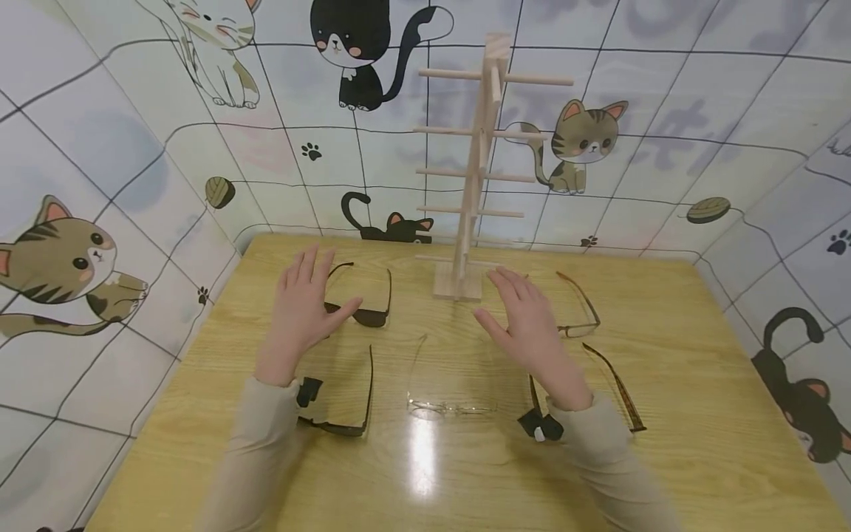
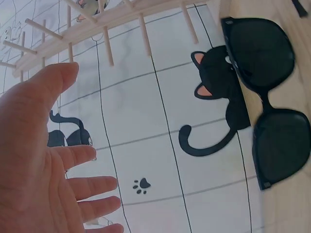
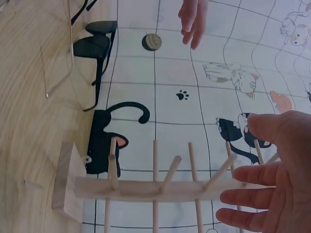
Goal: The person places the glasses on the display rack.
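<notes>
My left hand [image 1: 302,310] hovers with spread fingers over black sunglasses [image 1: 370,318] at the back left, partly covering them. In the left wrist view the sunglasses' dark lenses [image 2: 282,141] show beyond that hand, apart from it. My right hand [image 1: 528,325], fingers extended and holding nothing, overlaps thin-framed glasses [image 1: 588,325] with brownish temples. Under my right wrist lie tortoiseshell glasses [image 1: 618,384] with a black tag [image 1: 540,425]. Clear, thin-rimmed glasses [image 1: 442,408] lie at the front middle. Dark-framed glasses [image 1: 342,428] with another black tag [image 1: 309,391] sit below my left wrist.
Between the hands, at the table's back, a wooden display rack [image 1: 473,162] stands upright with pegs on both sides. Its square base [image 3: 68,182] rests on the wooden table [image 1: 425,510]. Cat-patterned walls [image 1: 279,162] enclose the back and sides.
</notes>
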The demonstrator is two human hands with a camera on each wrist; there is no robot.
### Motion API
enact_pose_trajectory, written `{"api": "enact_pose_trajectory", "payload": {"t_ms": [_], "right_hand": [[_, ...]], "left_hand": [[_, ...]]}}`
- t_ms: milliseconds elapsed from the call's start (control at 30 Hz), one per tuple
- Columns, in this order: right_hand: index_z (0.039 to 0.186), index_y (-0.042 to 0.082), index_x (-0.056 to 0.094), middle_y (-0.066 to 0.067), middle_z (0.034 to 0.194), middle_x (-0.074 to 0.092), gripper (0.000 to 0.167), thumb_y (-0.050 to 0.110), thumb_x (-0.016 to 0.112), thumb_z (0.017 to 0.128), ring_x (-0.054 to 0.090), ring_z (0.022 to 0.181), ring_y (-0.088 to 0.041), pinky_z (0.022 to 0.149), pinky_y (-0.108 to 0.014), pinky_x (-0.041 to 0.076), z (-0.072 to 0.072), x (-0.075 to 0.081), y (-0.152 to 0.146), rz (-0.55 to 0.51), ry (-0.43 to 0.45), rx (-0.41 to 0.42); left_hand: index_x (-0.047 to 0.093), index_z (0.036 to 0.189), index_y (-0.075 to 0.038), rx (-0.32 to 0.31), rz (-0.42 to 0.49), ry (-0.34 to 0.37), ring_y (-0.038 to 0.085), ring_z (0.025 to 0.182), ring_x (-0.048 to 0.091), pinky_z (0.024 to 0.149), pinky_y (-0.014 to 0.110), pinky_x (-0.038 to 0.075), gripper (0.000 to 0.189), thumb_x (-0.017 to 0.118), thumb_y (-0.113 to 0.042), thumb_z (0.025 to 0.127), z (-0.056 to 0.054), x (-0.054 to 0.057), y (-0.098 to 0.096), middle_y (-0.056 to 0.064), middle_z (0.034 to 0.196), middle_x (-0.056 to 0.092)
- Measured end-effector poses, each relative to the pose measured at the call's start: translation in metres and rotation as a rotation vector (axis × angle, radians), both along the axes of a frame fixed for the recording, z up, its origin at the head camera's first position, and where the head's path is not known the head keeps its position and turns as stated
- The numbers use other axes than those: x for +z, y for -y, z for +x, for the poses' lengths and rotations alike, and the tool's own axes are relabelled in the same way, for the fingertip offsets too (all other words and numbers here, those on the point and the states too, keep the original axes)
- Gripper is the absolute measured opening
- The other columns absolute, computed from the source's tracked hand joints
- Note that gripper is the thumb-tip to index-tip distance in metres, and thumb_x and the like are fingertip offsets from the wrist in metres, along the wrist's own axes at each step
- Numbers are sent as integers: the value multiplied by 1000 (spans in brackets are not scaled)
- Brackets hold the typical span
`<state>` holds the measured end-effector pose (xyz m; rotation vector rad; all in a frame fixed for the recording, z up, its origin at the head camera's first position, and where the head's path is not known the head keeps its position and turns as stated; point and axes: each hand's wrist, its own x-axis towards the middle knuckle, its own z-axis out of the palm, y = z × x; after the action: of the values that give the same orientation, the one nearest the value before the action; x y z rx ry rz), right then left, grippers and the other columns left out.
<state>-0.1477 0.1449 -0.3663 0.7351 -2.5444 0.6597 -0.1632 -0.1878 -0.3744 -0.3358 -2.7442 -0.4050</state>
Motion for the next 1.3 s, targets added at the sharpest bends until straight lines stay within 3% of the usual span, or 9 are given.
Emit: {"api": "enact_pose_trajectory", "payload": {"t_ms": [267,433,700,833,1033,1167,1300], "right_hand": [[129,-3,49,-21,127,53,51,22,67,88,48,118,-36,99,-50,39,7,-16,29,-79,29,86],[126,-4,52,-20,123,56,46,18,66,88,51,115,-35,96,-47,43,14,-29,48,-141,105,154],[122,-6,55,-18,120,59,42,16,66,88,55,111,-31,95,-44,45,30,-46,77,-195,306,209],[119,-7,57,-19,115,61,37,13,65,88,59,102,-31,85,-43,50,35,-54,90,-220,394,275],[111,-9,59,-19,101,65,27,10,61,91,63,86,-26,72,-29,55,44,-65,106,-268,587,376],[103,-11,62,-13,86,66,22,6,61,89,63,75,-20,66,-18,52,47,-71,115,-245,646,415],[100,-10,63,-9,79,65,20,7,62,88,60,68,-12,62,-16,50,50,-75,123,-229,699,417]], "left_hand": [[35,139,4,-53,53,-58,48,128,30,102,61,28,82,68,-42,80,14,-15,29,32,137,36],[37,136,9,-70,59,-73,50,123,36,101,58,31,80,67,-42,81,24,-26,45,35,131,42],[34,138,10,-15,97,126,49,120,39,98,60,34,76,65,-38,86,43,-32,58,33,132,42],[38,135,10,7,114,262,50,114,45,88,62,41,67,62,-33,90,54,-33,64,34,128,46],[53,119,13,-33,144,431,40,93,60,77,51,50,42,59,-19,93,61,-40,74,27,106,61],[63,100,9,-82,150,479,25,73,62,64,40,52,24,61,-12,90,65,-50,80,14,83,66],[67,87,3,-121,175,462,15,66,57,59,33,49,12,63,-8,88,69,-57,85,4,75,64]]}}
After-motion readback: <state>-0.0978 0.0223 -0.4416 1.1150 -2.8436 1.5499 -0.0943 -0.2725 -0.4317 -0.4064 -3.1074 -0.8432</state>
